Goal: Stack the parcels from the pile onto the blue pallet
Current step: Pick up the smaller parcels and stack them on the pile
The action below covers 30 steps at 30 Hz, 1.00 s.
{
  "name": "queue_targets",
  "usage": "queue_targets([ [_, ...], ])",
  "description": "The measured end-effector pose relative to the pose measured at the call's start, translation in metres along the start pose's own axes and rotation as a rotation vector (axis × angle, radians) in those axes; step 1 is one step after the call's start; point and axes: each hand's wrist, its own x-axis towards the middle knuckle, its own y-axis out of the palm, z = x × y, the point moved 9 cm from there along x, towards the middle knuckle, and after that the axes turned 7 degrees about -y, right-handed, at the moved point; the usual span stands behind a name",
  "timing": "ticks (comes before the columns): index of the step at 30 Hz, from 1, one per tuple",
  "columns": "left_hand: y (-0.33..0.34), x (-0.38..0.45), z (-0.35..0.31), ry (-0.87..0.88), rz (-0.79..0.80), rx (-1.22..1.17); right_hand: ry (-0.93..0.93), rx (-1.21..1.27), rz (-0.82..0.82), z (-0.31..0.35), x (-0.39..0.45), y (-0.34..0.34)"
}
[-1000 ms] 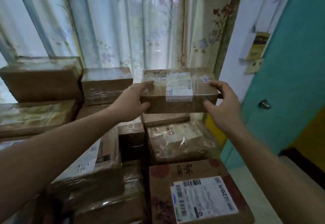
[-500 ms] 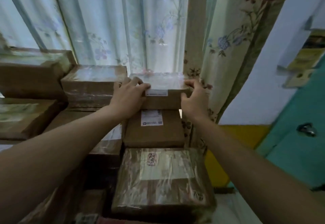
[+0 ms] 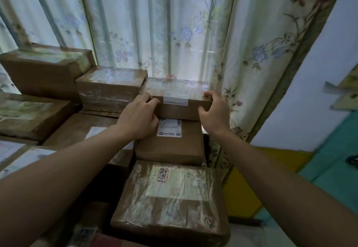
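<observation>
Two of our hands gripped one brown parcel at the centre of the frame, set against a floral curtain that filled the upper half. Below the curtain, a stack of taped cardboard boxes spread across the left and lower middle. The parcel sat on a labelled box, above a larger taped box at the bottom centre. Our left hand curled round the parcel's left end; our right hand curled round its right end, fingers over the top edge. We could not see the blue pallet.
</observation>
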Motion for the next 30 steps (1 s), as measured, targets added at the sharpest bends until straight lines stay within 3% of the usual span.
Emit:
queue_targets([
  [10, 0.003, -0.013, 0.017, -0.056, 0.147, -0.053, -0.024, 0.038, 0.164, 0.01, -0.005, 0.0],
  [16, -0.035, -0.029, 0.047, -0.022, 0.162, -0.003, -0.191, -0.259, 0.233, 0.046, -0.012, -0.005],
  [23, -0.119, -0.106, 0.138, -0.135, 0.059, 0.003, -0.563, -0.258, 0.451, 0.195, -0.054, 0.045],
  [30, -0.228, -0.256, 0.319, -0.32, -0.047, 0.023, -0.861, -0.168, 0.523, 0.415, -0.15, 0.15],
])
